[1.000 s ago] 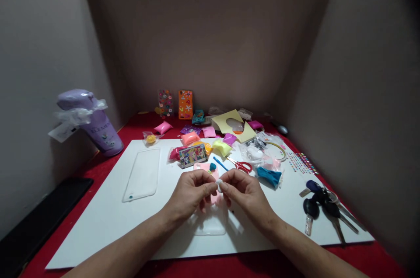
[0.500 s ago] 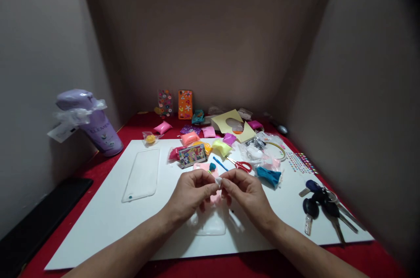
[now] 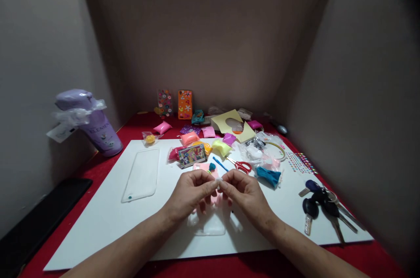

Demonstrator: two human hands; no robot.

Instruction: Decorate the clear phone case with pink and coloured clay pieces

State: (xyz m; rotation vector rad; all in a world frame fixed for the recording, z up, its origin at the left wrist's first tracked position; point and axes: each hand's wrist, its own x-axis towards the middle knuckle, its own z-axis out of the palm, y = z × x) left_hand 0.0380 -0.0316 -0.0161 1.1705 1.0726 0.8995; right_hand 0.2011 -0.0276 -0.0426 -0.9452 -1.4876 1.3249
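Between my hands, over the middle of the white board [image 3: 108, 234], is a small piece of white modelling clay [image 3: 219, 180]. My left hand [image 3: 187, 192] pinches it from one side with thumb and forefinger. From the other side, my right hand [image 3: 251, 192] pinches it the same way. Below the hands lies a pink phone case [image 3: 215, 199], partly hidden, with a small teal lump [image 3: 212, 167] at its far end. Closer to me, a clear phone case [image 3: 210, 229] lies flat, its far part covered by the hands.
Behind the hands lie red scissors [image 3: 243, 167], a blue tool [image 3: 219, 163] and several coloured clay packets [image 3: 221, 147]. Another clear case [image 3: 142, 175] lies left. Keys [image 3: 323, 203] and stick-on gems [image 3: 300, 163] are right. A purple wrapped tumbler [image 3: 101, 133] stands far left.
The fingertips have closed further over the white clay, so less of it shows. Both hands stay in nearly the same place; nothing else has moved.
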